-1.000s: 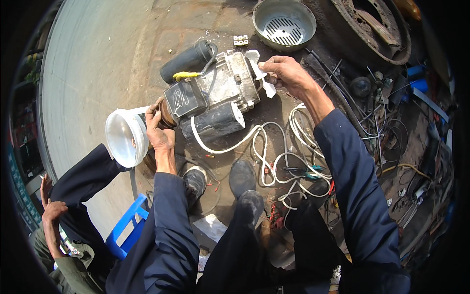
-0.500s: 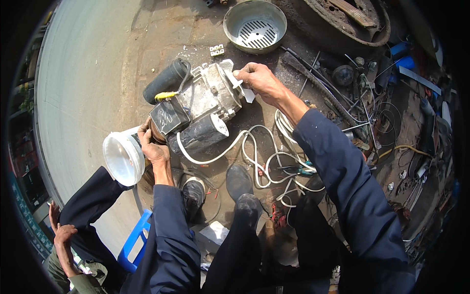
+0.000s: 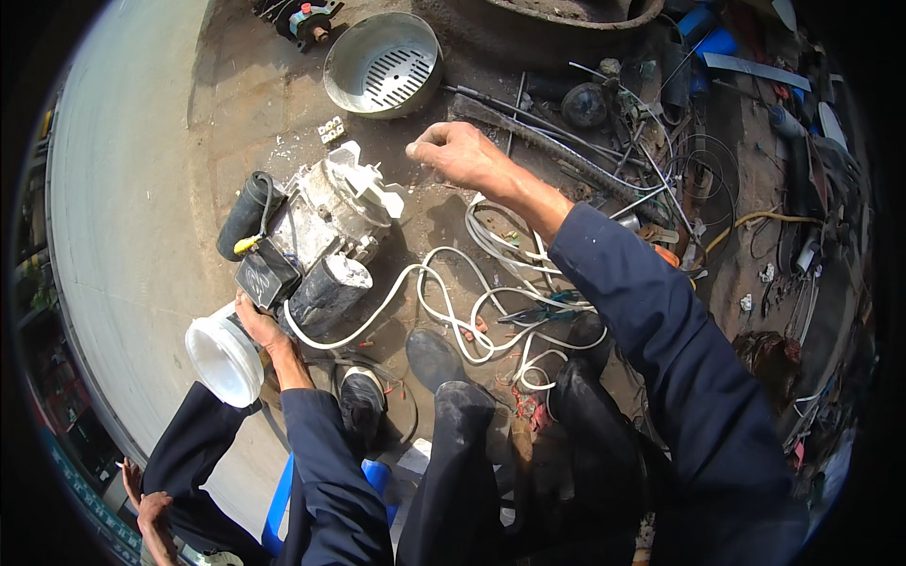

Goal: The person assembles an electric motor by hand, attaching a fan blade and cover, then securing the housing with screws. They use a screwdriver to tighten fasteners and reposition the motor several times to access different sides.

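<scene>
A dusty grey electric motor (image 3: 321, 212) lies on the ground in front of me. It has a white plastic fan (image 3: 363, 179) on its far right end. A black box (image 3: 267, 274) and two dark cylinders, a near one (image 3: 326, 292) and a far one (image 3: 247, 219), sit on its body. My left hand (image 3: 262, 325) grips the motor's near end beside the box; its fingertips are partly hidden. My right hand (image 3: 458, 156) is raised to the right of the fan, apart from it. Its fingers are curled together with nothing visible in them.
White cable (image 3: 453, 274) lies in loops right of the motor. A slotted metal bowl-shaped cover (image 3: 382, 71) and a terminal block (image 3: 330, 130) are beyond it. A white bucket (image 3: 225, 358) stands at left, near another person's hands (image 3: 151, 509). Scrap metal and wires fill the right side.
My right hand has come off the fan and away to its right. The fan has turned to another angle. My left hand stays at the motor's near end while the view has shifted.
</scene>
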`<state>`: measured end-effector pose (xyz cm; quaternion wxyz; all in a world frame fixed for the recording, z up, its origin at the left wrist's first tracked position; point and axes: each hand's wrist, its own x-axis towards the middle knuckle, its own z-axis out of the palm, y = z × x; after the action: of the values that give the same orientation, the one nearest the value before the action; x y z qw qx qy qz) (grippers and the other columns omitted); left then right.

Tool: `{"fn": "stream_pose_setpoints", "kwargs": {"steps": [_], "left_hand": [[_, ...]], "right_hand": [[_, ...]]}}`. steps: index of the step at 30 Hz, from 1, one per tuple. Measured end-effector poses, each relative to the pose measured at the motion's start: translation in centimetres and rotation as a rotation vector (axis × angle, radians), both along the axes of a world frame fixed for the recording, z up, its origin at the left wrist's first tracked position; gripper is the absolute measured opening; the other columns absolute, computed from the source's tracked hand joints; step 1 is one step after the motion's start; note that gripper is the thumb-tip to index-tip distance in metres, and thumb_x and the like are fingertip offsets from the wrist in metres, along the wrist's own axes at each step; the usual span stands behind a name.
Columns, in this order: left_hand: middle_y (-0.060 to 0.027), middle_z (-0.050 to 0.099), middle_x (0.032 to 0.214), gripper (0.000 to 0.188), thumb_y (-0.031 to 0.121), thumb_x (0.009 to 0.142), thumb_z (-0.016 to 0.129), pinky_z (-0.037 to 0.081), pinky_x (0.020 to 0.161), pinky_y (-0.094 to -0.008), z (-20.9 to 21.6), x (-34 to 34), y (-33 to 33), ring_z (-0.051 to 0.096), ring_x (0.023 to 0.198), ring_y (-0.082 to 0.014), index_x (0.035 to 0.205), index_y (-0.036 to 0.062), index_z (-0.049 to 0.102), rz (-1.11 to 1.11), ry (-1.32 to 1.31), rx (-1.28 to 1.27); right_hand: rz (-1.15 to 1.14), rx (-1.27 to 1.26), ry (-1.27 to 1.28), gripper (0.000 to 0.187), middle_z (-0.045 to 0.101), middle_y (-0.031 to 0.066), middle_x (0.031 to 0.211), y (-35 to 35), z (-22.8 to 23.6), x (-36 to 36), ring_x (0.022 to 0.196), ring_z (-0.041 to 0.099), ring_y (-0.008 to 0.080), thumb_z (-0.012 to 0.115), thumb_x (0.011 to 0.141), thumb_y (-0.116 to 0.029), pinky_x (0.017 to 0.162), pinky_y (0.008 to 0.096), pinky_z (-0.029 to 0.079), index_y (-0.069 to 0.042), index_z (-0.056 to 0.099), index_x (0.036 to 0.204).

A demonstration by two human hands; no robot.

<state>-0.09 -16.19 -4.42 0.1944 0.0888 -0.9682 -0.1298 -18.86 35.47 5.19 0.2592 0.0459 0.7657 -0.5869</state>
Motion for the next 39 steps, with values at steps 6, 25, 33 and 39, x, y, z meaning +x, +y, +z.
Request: {"fn": "stream_pose_setpoints", "kwargs": {"steps": [6,25,33,39], "left_hand": [[-0.0248,0.068,0.138,0.042,-0.006,0.093,0.063,0.048,0.113,-0.0484,-0.8,0.4,-2.4,0.063,0.13,-0.0434,0.134,-0.0047,0.067,-0.005,-0.073,0.032],[-0.0092,0.066,0.125,0.035,0.019,0.113,0.051,0.048,0.102,-0.0321,-0.9,-0.5,1.4,0.062,0.111,-0.0185,0.133,-0.0043,0.067,0.181,0.135,0.746],[-0.0067,0.068,0.122,0.034,0.021,0.113,0.052,0.052,0.098,-0.0309,2.5,-1.6,5.4,0.064,0.107,-0.0166,0.135,-0.0011,0.065,0.314,0.129,0.986],[-0.0121,0.07,0.13,0.03,0.013,0.111,0.054,0.054,0.106,-0.0346,4.3,-1.6,5.5,0.068,0.118,-0.0213,0.134,-0.0032,0.065,0.366,0.164,1.353]], "right_hand": [[-0.058,0.357,-0.104,0.031,0.071,0.0052,0.075,15.7,1.9,5.3,0.063,0.064,0.0135,0.073,0.1,-0.03,0.058,0.0319,0.051,0.001,0.077,0.1],[0.023,1.087,0.238,0.058,0.057,0.0255,0.119,20.4,-3.6,26.6,0.112,0.056,0.0448,0.073,0.089,-0.007,0.097,0.0523,0.046,0.01,0.053,0.141],[-0.087,0.871,0.002,0.041,0.066,0.0222,0.096,22.2,-3.6,25.2,0.092,0.068,0.0419,0.071,0.086,-0.01,0.081,0.055,0.053,0.007,0.059,0.122],[-0.521,-0.475,-0.929,0.013,0.063,0.0015,0.072,25.5,1.7,21.3,0.045,0.056,0.0109,0.063,0.102,-0.011,0.038,0.0301,0.044,-0.001,0.063,0.11]]}}
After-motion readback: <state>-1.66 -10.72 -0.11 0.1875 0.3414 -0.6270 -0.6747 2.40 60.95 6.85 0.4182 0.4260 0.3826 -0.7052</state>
